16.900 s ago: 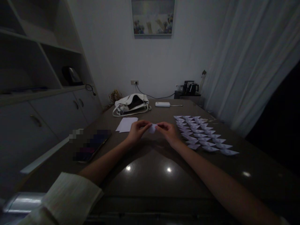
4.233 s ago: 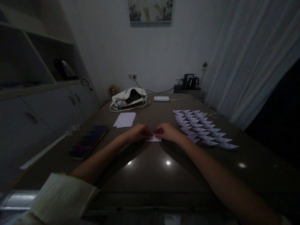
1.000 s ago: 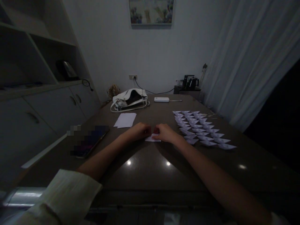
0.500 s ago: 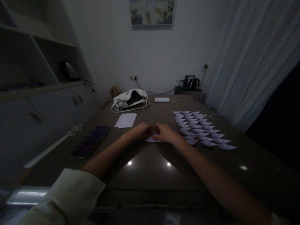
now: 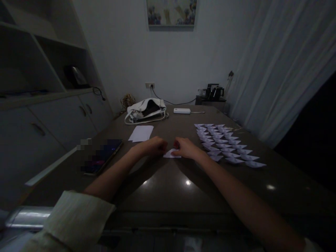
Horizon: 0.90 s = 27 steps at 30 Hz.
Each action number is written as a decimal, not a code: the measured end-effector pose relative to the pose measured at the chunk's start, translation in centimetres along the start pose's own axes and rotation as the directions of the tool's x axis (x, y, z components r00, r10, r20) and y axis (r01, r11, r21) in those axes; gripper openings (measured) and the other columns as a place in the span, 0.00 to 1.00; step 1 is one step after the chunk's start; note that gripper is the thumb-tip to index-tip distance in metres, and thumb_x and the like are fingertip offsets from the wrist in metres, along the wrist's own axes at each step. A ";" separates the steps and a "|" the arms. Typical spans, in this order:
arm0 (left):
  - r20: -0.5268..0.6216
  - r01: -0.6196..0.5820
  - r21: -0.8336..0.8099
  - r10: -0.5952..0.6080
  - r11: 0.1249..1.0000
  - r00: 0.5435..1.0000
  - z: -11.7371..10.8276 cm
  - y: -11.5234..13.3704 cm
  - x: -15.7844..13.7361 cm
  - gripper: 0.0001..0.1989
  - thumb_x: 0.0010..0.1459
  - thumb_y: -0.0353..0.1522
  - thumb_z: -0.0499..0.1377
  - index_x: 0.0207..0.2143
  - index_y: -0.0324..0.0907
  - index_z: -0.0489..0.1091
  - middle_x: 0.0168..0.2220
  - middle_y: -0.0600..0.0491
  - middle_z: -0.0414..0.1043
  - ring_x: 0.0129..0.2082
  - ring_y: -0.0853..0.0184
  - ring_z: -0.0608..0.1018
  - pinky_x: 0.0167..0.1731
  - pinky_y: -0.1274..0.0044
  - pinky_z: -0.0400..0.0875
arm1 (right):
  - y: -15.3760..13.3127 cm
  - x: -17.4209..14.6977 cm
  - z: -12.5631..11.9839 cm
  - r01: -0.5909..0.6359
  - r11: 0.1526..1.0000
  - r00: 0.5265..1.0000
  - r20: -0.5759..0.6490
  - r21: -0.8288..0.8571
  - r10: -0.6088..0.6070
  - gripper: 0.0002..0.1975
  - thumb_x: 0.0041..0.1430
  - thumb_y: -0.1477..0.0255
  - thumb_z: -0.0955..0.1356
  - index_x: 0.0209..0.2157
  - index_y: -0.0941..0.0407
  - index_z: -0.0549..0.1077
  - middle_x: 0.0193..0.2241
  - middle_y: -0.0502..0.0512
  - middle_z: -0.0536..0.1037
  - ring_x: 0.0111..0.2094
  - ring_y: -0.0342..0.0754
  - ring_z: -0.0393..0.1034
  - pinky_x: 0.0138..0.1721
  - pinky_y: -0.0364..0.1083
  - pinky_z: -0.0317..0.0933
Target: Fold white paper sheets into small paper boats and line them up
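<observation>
A small white piece of folded paper (image 5: 170,154), triangular at the top, lies on the table between my hands. My right hand (image 5: 185,147) is closed at its right side, thumb resting on the paper and fingers curled behind it. My left hand (image 5: 155,145) is by the paper's left edge with fingers curled inward; whether they grip anything is hidden. To the right, folded paper boats (image 5: 227,146) stand in several rows. A stack of white paper sheets (image 5: 141,133) lies beyond my left hand.
A phone (image 5: 105,155) lies on the left of the dark table (image 5: 168,196). Towards the back are a white handbag (image 5: 147,110) and a white power bank (image 5: 182,111) with a short cable. Cabinets (image 5: 60,122) line the left; a pale curtain (image 5: 265,70) hangs right.
My left hand has moved slightly left, away from my right hand, so the gap between them is wider and more of the folded paper's top shows. The right hand stays at the paper.
</observation>
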<state>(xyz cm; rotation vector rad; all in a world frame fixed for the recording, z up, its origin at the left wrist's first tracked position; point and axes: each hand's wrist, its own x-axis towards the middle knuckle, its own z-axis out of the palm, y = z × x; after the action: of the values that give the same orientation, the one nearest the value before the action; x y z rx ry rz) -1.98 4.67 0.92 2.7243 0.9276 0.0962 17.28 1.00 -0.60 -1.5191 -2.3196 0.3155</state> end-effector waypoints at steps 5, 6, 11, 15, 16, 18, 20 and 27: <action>-0.124 -0.055 0.098 0.067 0.994 0.990 1.0 0.2 0.5 0.03 0.52 0.26 0.57 0.30 0.37 0.70 0.28 0.52 0.73 0.27 0.71 0.73 0.27 0.82 0.61 | 0.1 0.0 0.0 0.008 1.000 1.000 0.011 -0.020 -0.008 0.14 0.47 0.69 0.73 0.35 0.59 0.70 0.32 0.55 0.76 0.31 0.46 0.69 0.27 0.40 0.54; -0.149 -0.064 0.120 0.081 0.991 0.985 1.2 0.3 0.8 0.03 0.53 0.26 0.57 0.30 0.37 0.70 0.28 0.52 0.73 0.27 0.70 0.73 0.27 0.82 0.61 | 0.1 0.1 0.1 0.015 1.000 1.000 0.010 -0.024 -0.015 0.14 0.47 0.69 0.73 0.35 0.59 0.70 0.32 0.55 0.76 0.31 0.46 0.69 0.27 0.40 0.54; -0.251 -0.165 0.139 0.196 0.976 0.948 1.9 1.1 1.8 0.07 0.56 0.25 0.55 0.37 0.37 0.71 0.34 0.49 0.73 0.33 0.69 0.74 0.34 0.80 0.64 | 0.1 0.2 0.1 0.028 0.998 1.000 0.000 -0.062 -0.028 0.14 0.46 0.69 0.73 0.34 0.59 0.70 0.33 0.57 0.76 0.33 0.48 0.70 0.29 0.41 0.54; -0.272 -0.176 0.109 0.200 0.978 0.941 1.9 1.2 2.0 0.06 0.57 0.25 0.55 0.36 0.37 0.71 0.35 0.49 0.73 0.35 0.68 0.75 0.35 0.81 0.64 | -0.1 0.2 0.0 0.014 0.998 1.000 0.006 -0.058 -0.014 0.14 0.47 0.70 0.72 0.35 0.60 0.70 0.34 0.57 0.76 0.34 0.48 0.70 0.29 0.41 0.55; -0.249 -0.161 0.111 0.185 0.981 0.951 1.7 1.0 1.9 0.06 0.55 0.24 0.55 0.35 0.37 0.71 0.34 0.49 0.73 0.33 0.68 0.75 0.34 0.81 0.64 | -0.1 0.1 0.0 0.014 0.999 1.000 0.006 -0.053 -0.014 0.14 0.47 0.69 0.72 0.35 0.60 0.70 0.34 0.57 0.76 0.34 0.48 0.70 0.29 0.41 0.55; -0.185 -0.127 0.111 0.146 0.986 0.972 1.3 0.5 1.7 0.04 0.53 0.23 0.57 0.31 0.36 0.71 0.30 0.50 0.73 0.30 0.69 0.74 0.30 0.81 0.64 | 0.0 0.1 0.0 0.012 0.999 1.000 0.003 -0.042 -0.012 0.14 0.47 0.69 0.72 0.35 0.59 0.70 0.33 0.56 0.76 0.32 0.47 0.70 0.28 0.41 0.54; -0.127 -0.112 0.081 0.122 0.990 0.984 0.8 0.0 1.2 0.03 0.50 0.23 0.59 0.29 0.36 0.71 0.29 0.52 0.73 0.28 0.71 0.74 0.28 0.82 0.62 | 0.2 0.1 0.2 0.016 1.000 1.000 0.001 -0.023 -0.016 0.14 0.46 0.69 0.72 0.35 0.59 0.70 0.32 0.55 0.76 0.31 0.46 0.70 0.27 0.40 0.54; -0.054 -0.082 0.061 0.085 0.995 0.995 -0.4 -0.3 -0.2 0.01 0.49 0.27 0.60 0.26 0.37 0.71 0.23 0.55 0.72 0.23 0.73 0.71 0.23 0.83 0.58 | 0.6 0.2 0.5 0.013 1.000 1.000 0.001 0.017 -0.013 0.15 0.46 0.69 0.73 0.34 0.60 0.70 0.32 0.55 0.76 0.31 0.45 0.69 0.27 0.40 0.55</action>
<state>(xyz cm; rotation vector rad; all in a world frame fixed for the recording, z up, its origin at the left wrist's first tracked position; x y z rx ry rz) -2.36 4.87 1.18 2.8285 0.8442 0.1653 17.47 1.45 -1.20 -1.4960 -2.3212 0.3319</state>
